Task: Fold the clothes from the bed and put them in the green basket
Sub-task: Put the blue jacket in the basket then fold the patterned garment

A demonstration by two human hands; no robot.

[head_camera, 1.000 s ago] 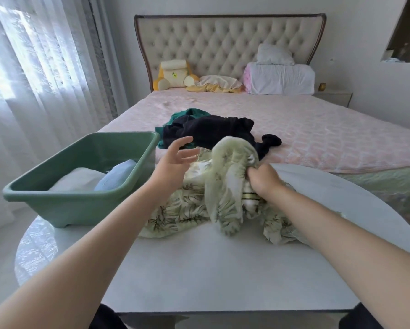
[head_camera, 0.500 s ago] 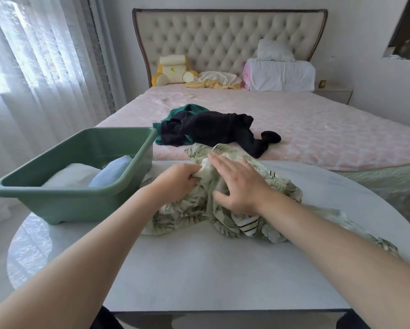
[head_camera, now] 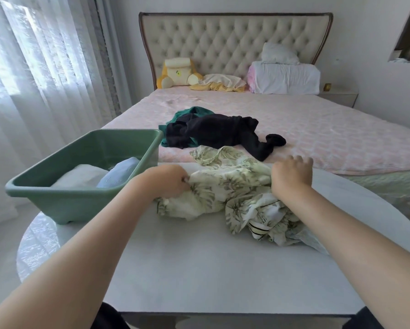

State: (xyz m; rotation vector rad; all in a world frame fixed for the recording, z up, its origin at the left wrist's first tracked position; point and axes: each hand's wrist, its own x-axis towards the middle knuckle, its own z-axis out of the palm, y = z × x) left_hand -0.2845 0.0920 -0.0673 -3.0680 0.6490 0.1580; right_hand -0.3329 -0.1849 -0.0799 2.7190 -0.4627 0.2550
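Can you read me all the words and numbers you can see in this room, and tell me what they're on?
No words or numbers can be read anywhere in this picture.
Small greenish mark on the yellow plush toy: too small and blurred to read.
Black-striped white patch in the leaf-print shirt: stripes only, no letters show.
Front of the green basket: no label shows.

- Bedroom in a home — plain from the wide bed (head_camera: 318, 129) with its pink quilted cover.
- Tufted cream headboard (head_camera: 235, 41) at the wall, white pillows (head_camera: 284, 77) and a yellow plush toy (head_camera: 175, 73) beneath it.
- Sheer sunlit curtains (head_camera: 33, 67) at left, low nightstand (head_camera: 339, 97) beside the bed.
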